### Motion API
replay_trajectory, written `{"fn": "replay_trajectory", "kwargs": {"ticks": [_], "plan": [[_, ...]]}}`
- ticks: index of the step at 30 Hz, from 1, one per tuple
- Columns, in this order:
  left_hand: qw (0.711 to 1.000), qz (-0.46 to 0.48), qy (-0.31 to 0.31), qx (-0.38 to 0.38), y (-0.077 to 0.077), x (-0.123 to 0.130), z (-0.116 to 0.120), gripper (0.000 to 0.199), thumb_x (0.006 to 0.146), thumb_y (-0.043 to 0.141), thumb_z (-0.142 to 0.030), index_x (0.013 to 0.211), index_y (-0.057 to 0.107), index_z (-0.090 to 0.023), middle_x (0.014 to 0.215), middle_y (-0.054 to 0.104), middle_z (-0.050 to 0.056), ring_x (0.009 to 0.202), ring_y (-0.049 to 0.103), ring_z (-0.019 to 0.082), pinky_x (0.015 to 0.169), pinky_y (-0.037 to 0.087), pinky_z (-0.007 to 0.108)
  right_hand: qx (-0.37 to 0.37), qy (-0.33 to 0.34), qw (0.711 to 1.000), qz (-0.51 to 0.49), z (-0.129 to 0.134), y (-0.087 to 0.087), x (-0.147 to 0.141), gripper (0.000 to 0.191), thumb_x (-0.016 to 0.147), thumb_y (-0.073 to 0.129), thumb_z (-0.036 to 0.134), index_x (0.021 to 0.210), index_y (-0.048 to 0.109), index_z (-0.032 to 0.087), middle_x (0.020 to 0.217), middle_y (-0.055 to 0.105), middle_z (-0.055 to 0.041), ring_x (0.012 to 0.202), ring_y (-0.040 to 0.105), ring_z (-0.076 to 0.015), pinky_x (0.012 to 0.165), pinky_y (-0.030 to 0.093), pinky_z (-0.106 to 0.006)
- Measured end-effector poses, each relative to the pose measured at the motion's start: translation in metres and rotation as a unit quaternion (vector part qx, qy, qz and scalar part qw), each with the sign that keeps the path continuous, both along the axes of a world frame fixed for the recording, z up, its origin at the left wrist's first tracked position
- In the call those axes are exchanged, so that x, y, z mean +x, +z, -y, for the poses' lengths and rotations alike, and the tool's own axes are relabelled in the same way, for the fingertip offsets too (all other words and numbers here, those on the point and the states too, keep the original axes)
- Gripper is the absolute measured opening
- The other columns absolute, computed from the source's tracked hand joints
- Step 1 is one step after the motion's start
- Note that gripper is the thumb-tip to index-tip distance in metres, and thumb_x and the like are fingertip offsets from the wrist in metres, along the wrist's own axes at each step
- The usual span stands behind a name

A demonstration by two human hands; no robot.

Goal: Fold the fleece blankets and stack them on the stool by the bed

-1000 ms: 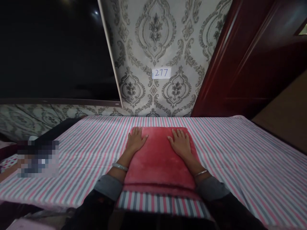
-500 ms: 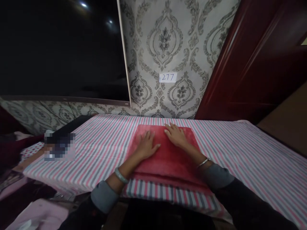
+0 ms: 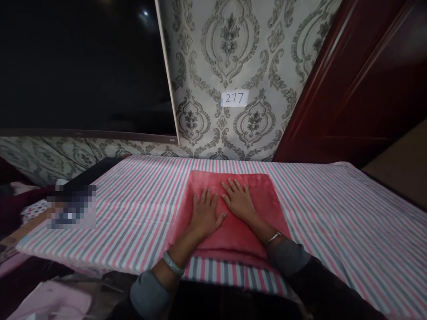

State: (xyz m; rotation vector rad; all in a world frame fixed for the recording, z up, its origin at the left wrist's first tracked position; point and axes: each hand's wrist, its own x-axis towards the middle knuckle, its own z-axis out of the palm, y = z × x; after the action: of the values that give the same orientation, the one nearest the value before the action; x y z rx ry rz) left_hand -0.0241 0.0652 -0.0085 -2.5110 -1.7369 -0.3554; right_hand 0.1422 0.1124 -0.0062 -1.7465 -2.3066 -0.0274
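Two-handed, rests spread left hand [image 3: 204,216] and spread right hand [image 3: 240,203] on red fabric [image 3: 230,236]. Has striped cloth [image 3: 320,209] beneath it

Rear wall [image 3: 230,40]: grey ornamental wallpaper, fitted with a white label [image 3: 234,98] marked 277. Left: large dark screen [image 3: 80,66] reflecting a light spot [image 3: 145,13]. Right: glossy dark-red panel [image 3: 360,89]. Below: desk [image 3: 133,213], covered with striped cloth [image 3: 333,213].

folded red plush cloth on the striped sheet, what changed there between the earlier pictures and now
The bare left hand slid inward from the far-left corner and towards the person; the bare right hand moved inward, leftward. Nothing was grasped or released. The folded red plush cloth stayed flat on the pink-grey-white striped sheet.
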Motion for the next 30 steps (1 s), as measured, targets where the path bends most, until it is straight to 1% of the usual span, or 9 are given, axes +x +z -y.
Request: {"fn": "replay_trajectory", "kwargs": {"ticks": [4, 7, 10, 13, 16, 20, 23, 25, 30], "plan": [[1.000, 0.002, 0.000, 0.004, -0.002, -0.001, 0.000, 0.070, 0.094, 0.042, -0.057, 0.150, 0.041, -0.015, 0.158, 0.034, 0.021, 0.148, 0.025, 0.037, 0.117, 0.017, 0.065, 0.001, 0.000, 1.000, 0.006, 0.001, 0.003, -0.002, 0.053, 0.103, 0.036, 0.040, 0.154, 0.035, 0.025, 0.162, 0.026, -0.0085, 0.149, 0.020, -0.0305, 0.117, 0.016, -0.060], [1.000, 0.001, -0.002, 0.001, 0.000, -0.001, -0.001, 0.070, 0.095, 0.043, -0.056, 0.151, 0.040, -0.014, 0.158, 0.032, 0.021, 0.149, 0.024, 0.037, 0.117, 0.016, 0.065, -0.006, -0.003, 1.000, 0.013, 0.004, 0.012, -0.003, 0.053, 0.104, 0.037, 0.041, 0.155, 0.035, 0.024, 0.163, 0.025, -0.0084, 0.149, 0.021, -0.0307, 0.117, 0.017, -0.058], [1.000, 0.000, -0.004, -0.017, 0.009, -0.003, -0.002, 0.071, 0.095, 0.043, -0.056, 0.151, 0.038, -0.013, 0.160, 0.031, 0.020, 0.149, 0.022, 0.036, 0.118, 0.016, 0.065, -0.022, 0.002, 1.000, 0.017, 0.016, 0.025, 0.003, 0.054, 0.104, 0.036, 0.042, 0.156, 0.031, 0.026, 0.162, 0.026, -0.0082, 0.150, 0.020, -0.0279, 0.118, 0.017, -0.056], [0.999, -0.001, -0.027, -0.047, 0.022, -0.014, 0.002, 0.070, 0.096, 0.041, -0.058, 0.153, 0.036, -0.017, 0.159, 0.033, 0.016, 0.149, 0.026, 0.034, 0.118, 0.021, 0.062, -0.029, -0.020, 0.999, 0.022, 0.038, 0.032, 0.023, 0.056, 0.104, 0.037, 0.044, 0.157, 0.029, 0.027, 0.162, 0.026, -0.0092, 0.149, 0.022, -0.0287, 0.117, 0.019, -0.057], [0.998, -0.016, -0.026, -0.050, 0.029, -0.032, 0.012, 0.066, 0.097, 0.040, -0.055, 0.152, 0.037, -0.018, 0.158, 0.037, 0.016, 0.148, 0.028, 0.033, 0.118, 0.020, 0.061, -0.029, -0.051, 0.997, 0.042, 0.065, 0.024, 0.051, 0.055, 0.103, 0.038, 0.044, 0.155, 0.035, 0.025, 0.161, 0.028, -0.0113, 0.148, 0.024, -0.0307, 0.117, 0.020, -0.056], [0.999, -0.032, 0.023, -0.024, 0.020, -0.052, 0.028, 0.063, 0.099, 0.038, -0.050, 0.152, 0.037, -0.015, 0.160, 0.030, 0.018, 0.150, 0.024, 0.033, 0.117, 0.024, 0.061, -0.002, -0.056, 0.997, 0.051, 0.089, 0.001, 0.077, 0.054, 0.103, 0.036, 0.045, 0.153, 0.038, 0.024, 0.161, 0.028, -0.0105, 0.149, 0.022, -0.0303, 0.118, 0.020, -0.054], [0.999, -0.025, 0.032, -0.004, 0.009, -0.055, 0.033, 0.063, 0.100, 0.036, -0.050, 0.153, 0.035, -0.017, 0.161, 0.027, 0.018, 0.150, 0.024, 0.031, 0.114, 0.031, 0.057, 0.043, -0.057, 0.997, 0.030, 0.094, -0.013, 0.080, 0.054, 0.104, 0.032, 0.045, 0.153, 0.039, 0.025, 0.161, 0.030, -0.0099, 0.149, 0.022, -0.0294, 0.118, 0.020, -0.055], [0.999, -0.021, 0.030, 0.005, 0.004, -0.054, 0.032, 0.062, 0.100, 0.035, -0.050, 0.153, 0.034, -0.017, 0.161, 0.028, 0.018, 0.150, 0.025, 0.031, 0.113, 0.034, 0.055, 0.061, -0.056, 0.996, 0.021, 0.094, -0.018, 0.079, 0.054, 0.104, 0.031, 0.044, 0.152, 0.040, 0.024, 0.160, 0.032, -0.0102, 0.149, 0.022, -0.0296, 0.117, 0.020, -0.056], [1.000, -0.020, 0.022, 0.009, 0.003, -0.056, 0.027, 0.062, 0.100, 0.037, -0.049, 0.152, 0.036, -0.017, 0.161, 0.028, 0.018, 0.149, 0.026, 0.032, 0.111, 0.036, 0.056, 0.058, -0.054, 0.997, 0.017, 0.093, -0.014, 0.078, 0.053, 0.104, 0.034, 0.042, 0.152, 0.040, 0.023, 0.160, 0.033, -0.0109, 0.149, 0.024, -0.0295, 0.117, 0.021, -0.055]]}}
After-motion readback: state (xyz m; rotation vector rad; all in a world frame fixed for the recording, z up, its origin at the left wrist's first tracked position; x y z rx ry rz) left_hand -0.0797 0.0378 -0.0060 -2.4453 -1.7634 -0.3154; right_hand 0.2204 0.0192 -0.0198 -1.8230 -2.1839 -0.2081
